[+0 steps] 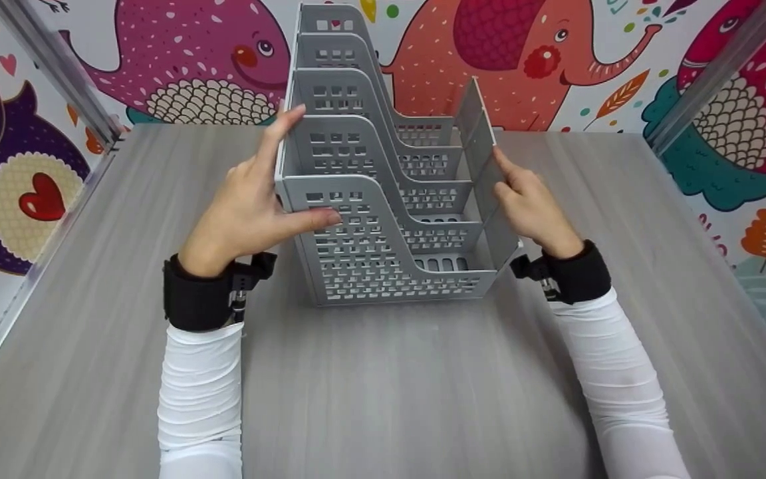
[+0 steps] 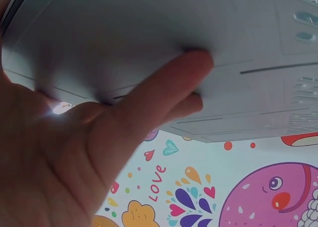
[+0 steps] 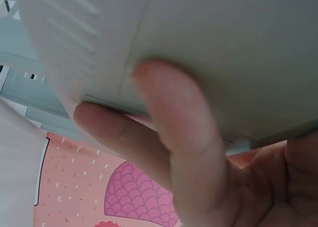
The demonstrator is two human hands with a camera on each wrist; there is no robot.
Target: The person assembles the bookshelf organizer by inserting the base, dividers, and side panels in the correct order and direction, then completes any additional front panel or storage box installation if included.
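A grey plastic file holder [image 1: 356,249] with several perforated, open-topped slots stands upright on the table between both hands. Its tall backs are at the left and its low fronts at the right. My left hand [image 1: 243,206] spreads against the tall left side, the index fingertip at an upper edge and the thumb reaching toward the near panel. In the left wrist view, fingers [image 2: 169,88] press on the smooth grey surface. My right hand [image 1: 536,206] touches the low right side with extended fingers. The right wrist view shows fingertips [image 3: 159,83] against that panel; its other fingers are partly hidden.
The grey wood-grain table [image 1: 389,399] extends all round the holder. Behind it rises a wall printed with cartoon elephants [image 1: 509,53]. Metal posts [image 1: 57,60] stand at the table's rear corners. Black camera straps [image 1: 197,299] circle both wrists.
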